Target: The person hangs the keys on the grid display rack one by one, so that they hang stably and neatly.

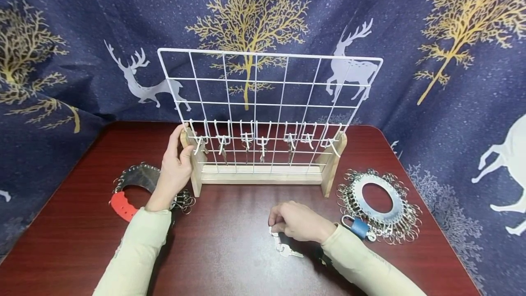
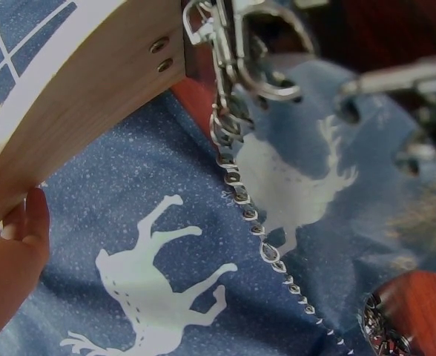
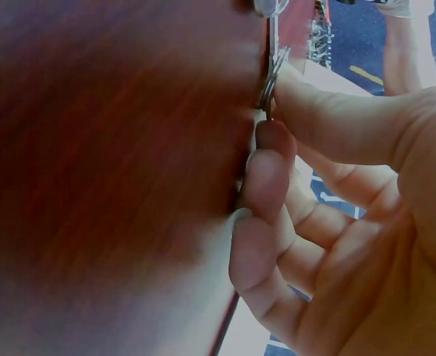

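Observation:
A white wire grid rack (image 1: 255, 105) on a wooden stand (image 1: 263, 178) stands at the middle back, with several small keys hanging from its white hooks. My left hand (image 1: 173, 170) grips the left wooden side post (image 1: 193, 168), thumb in front and fingers around its outer edge. Low over the table in front of the rack, my right hand (image 1: 302, 223) pinches a metal key ring (image 3: 275, 78) between thumb and fingertips. Silvery keys (image 1: 286, 251) trail from it, close to the tabletop. The left wrist view shows the post's inner screws and the fingers behind it.
On the right lies a metal ring plate (image 1: 376, 184) fringed with small clips, a blue padlock (image 1: 359, 227) beside it. A similar plate (image 1: 141, 177) with a red part (image 1: 123, 207) lies left, partly under my left forearm. A deer-print cloth (image 1: 156, 22) hangs behind the table.

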Tool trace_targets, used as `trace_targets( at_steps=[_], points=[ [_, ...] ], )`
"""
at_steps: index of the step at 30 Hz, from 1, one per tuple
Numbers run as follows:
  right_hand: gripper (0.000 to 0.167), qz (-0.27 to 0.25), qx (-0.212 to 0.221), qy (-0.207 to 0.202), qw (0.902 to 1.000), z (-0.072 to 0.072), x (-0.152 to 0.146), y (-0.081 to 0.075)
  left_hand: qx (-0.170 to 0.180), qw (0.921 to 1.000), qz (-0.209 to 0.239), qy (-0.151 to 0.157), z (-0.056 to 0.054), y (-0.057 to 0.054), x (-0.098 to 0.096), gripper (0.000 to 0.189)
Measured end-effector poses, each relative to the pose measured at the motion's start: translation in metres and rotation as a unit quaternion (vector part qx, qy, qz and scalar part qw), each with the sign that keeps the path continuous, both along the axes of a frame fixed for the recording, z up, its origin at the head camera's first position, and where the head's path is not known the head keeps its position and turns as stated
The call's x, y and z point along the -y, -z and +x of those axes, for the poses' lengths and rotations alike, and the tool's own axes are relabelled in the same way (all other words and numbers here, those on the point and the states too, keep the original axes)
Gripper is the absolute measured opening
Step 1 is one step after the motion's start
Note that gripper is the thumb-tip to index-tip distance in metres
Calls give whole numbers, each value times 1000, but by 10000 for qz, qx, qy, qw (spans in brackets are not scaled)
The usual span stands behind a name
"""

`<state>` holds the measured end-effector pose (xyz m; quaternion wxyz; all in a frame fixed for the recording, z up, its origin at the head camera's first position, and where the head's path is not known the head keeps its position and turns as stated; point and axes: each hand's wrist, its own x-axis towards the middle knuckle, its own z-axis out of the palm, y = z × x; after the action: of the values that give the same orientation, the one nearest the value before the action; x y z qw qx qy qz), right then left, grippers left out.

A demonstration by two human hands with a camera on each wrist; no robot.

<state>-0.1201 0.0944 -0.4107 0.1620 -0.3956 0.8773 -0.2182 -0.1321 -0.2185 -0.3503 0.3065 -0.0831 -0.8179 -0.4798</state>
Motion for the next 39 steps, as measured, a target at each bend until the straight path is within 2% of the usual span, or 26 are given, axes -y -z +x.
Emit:
trace_targets(
  at_steps=[6,10,13,23,29,39],
  points=[
    [7,-97,-371,-127,9992,2,1,0,-115,9997,100,181,-1,-1,1,48],
    [21,30,-521,-200,9984,5,2,-2,-45,9997,162,188,-1,-1,0,48],
    [25,253,-625,-207,9975,7,2,-5,37,9997,165,147,0,-1,0,48],
    [7,418,-911,-374,9943,9,2,-3,-3,10000,23,7,0,-1,0,47],
    [7,437,-1037,-478,9925,9,1,-3,-54,10000,13,48,0,-1,0,47],
    [7,75,-1097,-356,9933,8,-3,-9,-104,9999,-39,5,-1,2,1,48]
  ],
)
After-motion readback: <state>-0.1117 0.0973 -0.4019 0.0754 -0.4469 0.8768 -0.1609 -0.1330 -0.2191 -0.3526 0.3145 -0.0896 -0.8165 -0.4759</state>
